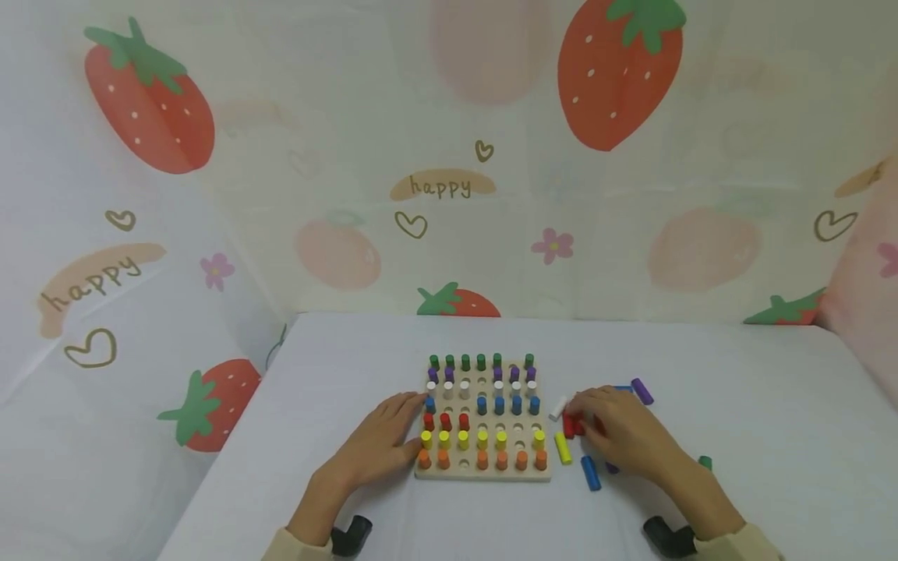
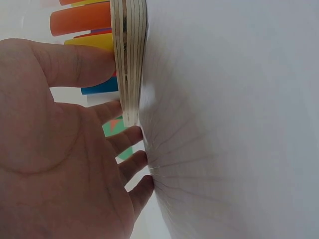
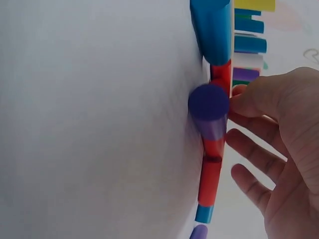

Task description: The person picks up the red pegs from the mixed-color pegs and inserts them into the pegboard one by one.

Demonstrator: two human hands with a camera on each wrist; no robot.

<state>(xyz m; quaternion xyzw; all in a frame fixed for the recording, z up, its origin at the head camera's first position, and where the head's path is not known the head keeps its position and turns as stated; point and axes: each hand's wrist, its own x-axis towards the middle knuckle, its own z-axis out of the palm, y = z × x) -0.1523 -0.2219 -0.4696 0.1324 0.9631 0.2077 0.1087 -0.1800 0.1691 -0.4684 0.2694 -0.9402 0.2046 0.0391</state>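
A wooden peg board (image 1: 484, 474) carries rows of coloured pegs, with several bare holes among them. My left hand (image 1: 382, 436) rests against its left edge, fingers stretched; in the left wrist view the thumb (image 2: 82, 64) touches the board's side (image 2: 130, 64). To the right of the board, my right hand (image 1: 620, 428) bends over loose pegs and pinches a red peg (image 1: 568, 425) between thumb and forefinger. The thumb's contact is partly hidden behind a purple peg (image 3: 209, 107) in the right wrist view. Another red peg (image 3: 210, 181) lies below the fingers there.
Around the right hand lie a white peg (image 1: 558, 407), a yellow peg (image 1: 563, 449), a blue peg (image 1: 591, 473) and a purple peg (image 1: 641, 391). A green peg (image 1: 705, 463) shows beside the right forearm. A strawberry-print cloth (image 1: 449, 234) hangs behind the white table (image 1: 337, 374).
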